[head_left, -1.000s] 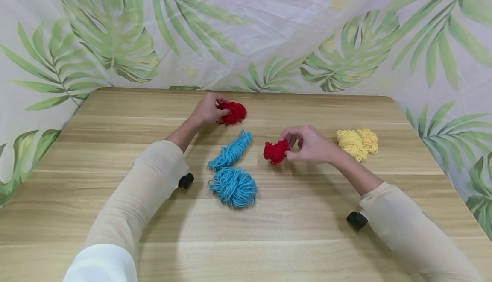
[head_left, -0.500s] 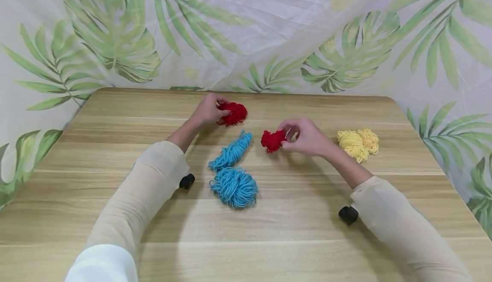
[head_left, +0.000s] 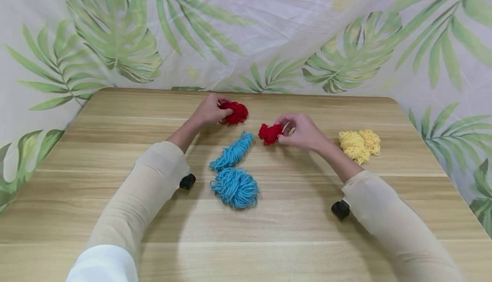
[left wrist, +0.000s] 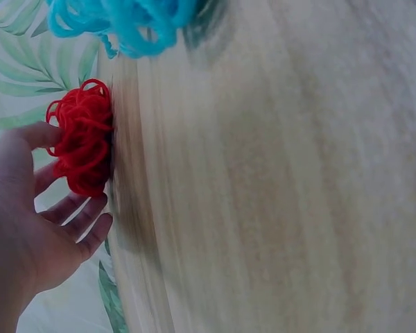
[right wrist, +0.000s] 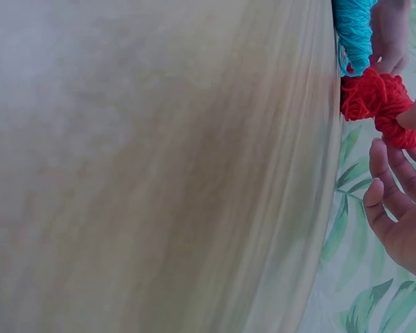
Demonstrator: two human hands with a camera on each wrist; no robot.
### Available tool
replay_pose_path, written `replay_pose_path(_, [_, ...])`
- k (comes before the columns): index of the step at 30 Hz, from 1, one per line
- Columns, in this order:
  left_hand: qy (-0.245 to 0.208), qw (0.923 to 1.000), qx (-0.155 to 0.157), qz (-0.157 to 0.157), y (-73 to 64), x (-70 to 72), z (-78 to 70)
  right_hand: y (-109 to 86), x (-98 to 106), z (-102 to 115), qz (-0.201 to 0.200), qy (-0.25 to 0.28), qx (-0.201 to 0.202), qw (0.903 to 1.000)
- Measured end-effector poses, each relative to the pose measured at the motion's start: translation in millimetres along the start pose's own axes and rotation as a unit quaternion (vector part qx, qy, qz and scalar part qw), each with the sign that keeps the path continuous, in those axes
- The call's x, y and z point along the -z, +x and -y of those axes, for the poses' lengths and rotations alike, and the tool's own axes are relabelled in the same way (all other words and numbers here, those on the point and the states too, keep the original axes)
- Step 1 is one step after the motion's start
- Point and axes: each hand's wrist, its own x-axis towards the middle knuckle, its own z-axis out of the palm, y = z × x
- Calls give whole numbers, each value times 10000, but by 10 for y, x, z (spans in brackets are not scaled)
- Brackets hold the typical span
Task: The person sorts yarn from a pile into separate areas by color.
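Observation:
At the back of the table, my left hand [head_left: 211, 109] holds a red yarn bundle [head_left: 236, 113] between thumb and fingers; the bundle sits on the wood. The left wrist view has the thumb against this red yarn [left wrist: 87, 142] with the lower fingers spread loosely. To the right, my right hand [head_left: 301, 132] pinches a second, smaller red yarn bundle [head_left: 270, 133] by its right end. In the right wrist view, thumb and fingertips grip that red yarn [right wrist: 395, 121]. A long blue yarn skein [head_left: 233, 151] and a round blue yarn bundle [head_left: 236, 188] lie nearer, almost touching.
Two yellow yarn bundles [head_left: 354, 145] lie side by side at the right of the wooden table [head_left: 269, 248]. A leaf-patterned cloth [head_left: 269, 25] hangs behind the table's back edge. Black wrist cameras [head_left: 341, 210] hang below both sleeves.
My right hand has moved away from me and slightly left with its red yarn bundle, closer to the other red bundle. The left hand has stayed nearly still.

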Motion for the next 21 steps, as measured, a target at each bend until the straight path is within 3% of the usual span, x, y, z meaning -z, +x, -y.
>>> replay_pose_path(7, [-332,9994,5,-53,-6,-11,2,73,-15,-2,-142,-4,-92,9999])
replay_pose_path(21, [12,9997,-235,-13,15,-30,13,249,-78,-14,-325,310,-559,9974])
